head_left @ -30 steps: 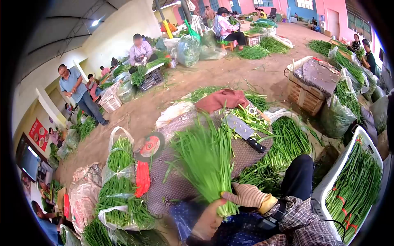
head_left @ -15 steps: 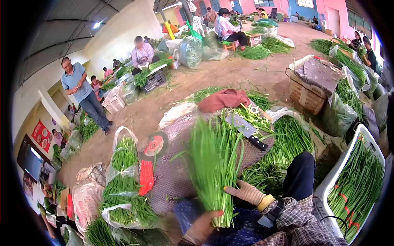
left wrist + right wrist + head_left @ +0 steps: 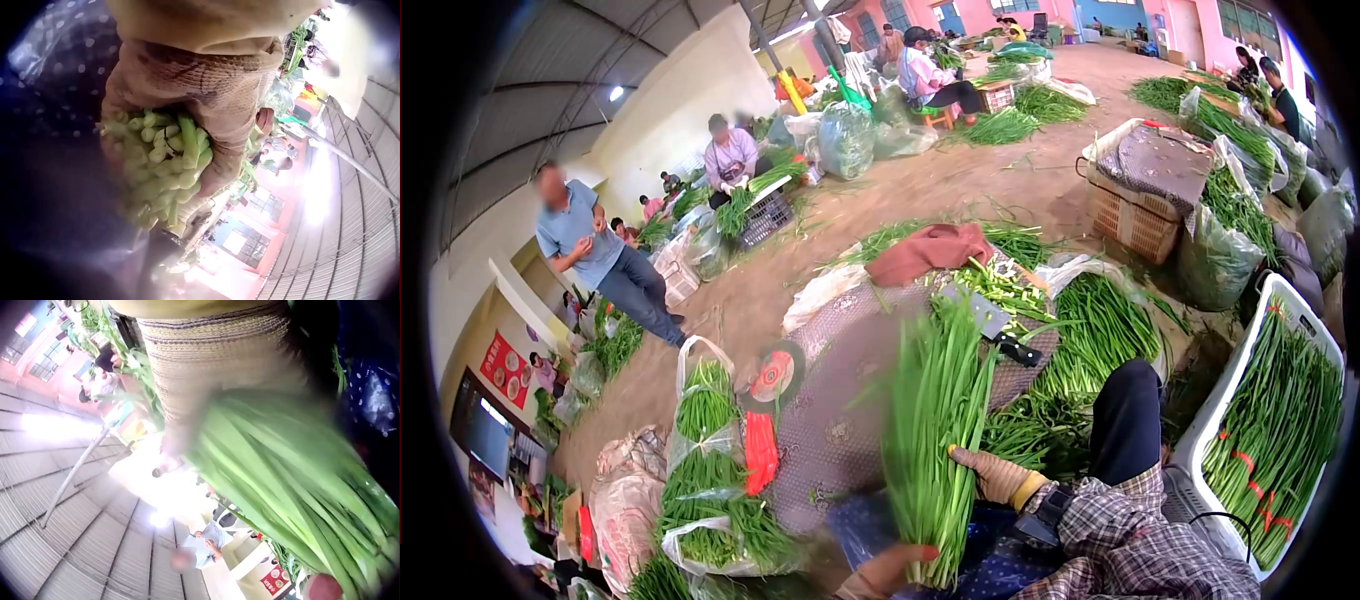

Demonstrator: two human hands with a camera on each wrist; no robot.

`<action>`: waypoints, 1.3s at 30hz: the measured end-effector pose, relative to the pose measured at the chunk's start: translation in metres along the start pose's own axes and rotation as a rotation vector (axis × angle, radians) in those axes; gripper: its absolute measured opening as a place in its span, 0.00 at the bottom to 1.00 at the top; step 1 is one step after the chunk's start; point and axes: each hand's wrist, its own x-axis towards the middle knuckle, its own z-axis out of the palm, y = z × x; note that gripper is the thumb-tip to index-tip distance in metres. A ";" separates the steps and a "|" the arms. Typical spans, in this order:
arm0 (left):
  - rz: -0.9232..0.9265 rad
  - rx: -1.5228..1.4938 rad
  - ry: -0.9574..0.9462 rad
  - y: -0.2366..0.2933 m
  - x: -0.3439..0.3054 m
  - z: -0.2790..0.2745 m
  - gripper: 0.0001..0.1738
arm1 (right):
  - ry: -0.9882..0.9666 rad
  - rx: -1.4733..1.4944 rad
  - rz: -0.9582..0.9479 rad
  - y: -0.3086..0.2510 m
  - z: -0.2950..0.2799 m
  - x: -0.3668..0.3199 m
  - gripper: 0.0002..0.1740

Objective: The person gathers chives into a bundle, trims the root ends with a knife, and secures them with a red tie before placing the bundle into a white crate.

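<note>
A thick bunch of Chinese chives (image 3: 935, 430) stands nearly upright over my lap, leaves up and stem ends down. My left hand (image 3: 885, 572) grips it low, its thumb across the stems. In the left wrist view the tan-gloved left hand (image 3: 187, 81) wraps round the bunch, and the pale cut stem ends (image 3: 165, 162) face the camera. My right hand (image 3: 1000, 475), also gloved, holds the bunch at its right side, thumb over the edge. In the right wrist view long leaves (image 3: 281, 475) cover that hand's fingers.
A patterned mat (image 3: 835, 420) lies ahead, with a cleaver (image 3: 1000, 330) and cut pieces (image 3: 990, 285). At right stands a white crate (image 3: 1190, 465) of banded chives. Bagged chives (image 3: 710, 460) and red ties (image 3: 760, 455) are at left. A person (image 3: 595, 240) stands further off.
My left hand has moved lower, and the bunch has swung from leaning left to nearly upright. The right hand stays beside it. The standing person has come closer.
</note>
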 end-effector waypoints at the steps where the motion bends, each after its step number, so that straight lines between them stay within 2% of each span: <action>1: 0.000 0.011 0.000 0.002 -0.002 0.001 0.24 | 0.009 0.056 -0.018 0.003 -0.002 0.001 0.34; 7: -0.090 -0.060 0.014 0.004 -0.010 0.023 0.20 | 0.052 0.208 -0.045 -0.013 -0.020 0.007 0.32; 9: -0.118 0.075 0.006 -0.003 -0.004 0.021 0.23 | 0.045 0.264 -0.033 -0.016 -0.027 0.010 0.31; 13: -0.141 0.133 -0.008 0.005 0.001 0.027 0.24 | 0.019 0.317 0.002 -0.013 -0.040 0.014 0.32; 15: -0.127 0.375 -0.131 0.028 0.007 0.026 0.35 | 0.037 0.292 -0.016 -0.015 -0.034 0.008 0.33; 16: -0.130 0.364 -0.127 0.043 0.006 0.031 0.35 | 0.040 0.293 -0.005 -0.017 -0.035 0.008 0.33; 18: 0.170 0.576 -0.211 0.075 0.001 0.040 0.36 | 0.001 0.287 0.021 -0.017 -0.037 0.010 0.35; 19: 0.168 0.566 -0.205 0.083 0.003 0.037 0.36 | -0.013 0.237 0.005 -0.016 -0.035 0.011 0.36; 21: -0.125 0.479 -0.069 0.094 0.020 0.023 0.40 | -0.023 0.226 0.012 -0.012 -0.037 0.016 0.36; 22: -0.127 0.483 -0.072 0.093 0.032 0.015 0.40 | -0.032 0.214 0.003 -0.011 -0.041 0.020 0.36; 24: -0.040 0.196 -0.019 0.093 0.056 0.000 0.40 | -0.027 0.254 0.001 -0.011 -0.045 0.022 0.36; 25: -0.044 0.201 -0.020 0.095 0.062 0.001 0.40 | 0.003 0.202 -0.007 -0.015 -0.039 0.019 0.36; 28: -0.086 -0.116 0.219 0.104 0.082 0.020 0.31 | 0.024 0.109 -0.033 -0.016 -0.036 0.018 0.35; 29: -0.057 -0.325 0.119 0.110 0.082 0.031 0.28 | 0.069 0.039 -0.022 -0.019 -0.038 0.018 0.34; 30: -0.056 -0.326 0.117 0.104 0.091 0.021 0.28 | 0.115 -0.031 -0.012 -0.024 -0.038 0.018 0.33; 32: -0.005 -0.244 0.096 0.092 0.114 -0.002 0.30 | 0.161 0.099 -0.080 -0.033 -0.021 0.006 0.32; 33: -0.002 -0.246 0.095 0.089 0.117 -0.005 0.30 | 0.160 -0.048 -0.078 -0.035 -0.020 0.006 0.32; 34: 0.047 -0.064 0.122 0.093 0.113 0.003 0.32 | 0.157 -0.197 -0.077 -0.037 -0.018 0.008 0.32; 35: 0.096 0.117 0.149 0.097 0.110 0.007 0.34 | 0.180 -0.211 -0.077 -0.035 -0.019 0.012 0.33; 36: 0.102 0.111 0.150 0.098 0.108 0.008 0.34 | 0.177 -0.218 -0.074 -0.036 -0.018 0.012 0.33; 38: 0.320 0.333 0.137 0.102 0.098 0.014 0.40 | 0.085 -0.452 -0.297 -0.041 -0.011 0.006 0.33; 39: 0.327 0.324 0.140 0.108 0.088 0.023 0.40 | 0.044 -0.540 -0.378 -0.047 -0.003 0.001 0.33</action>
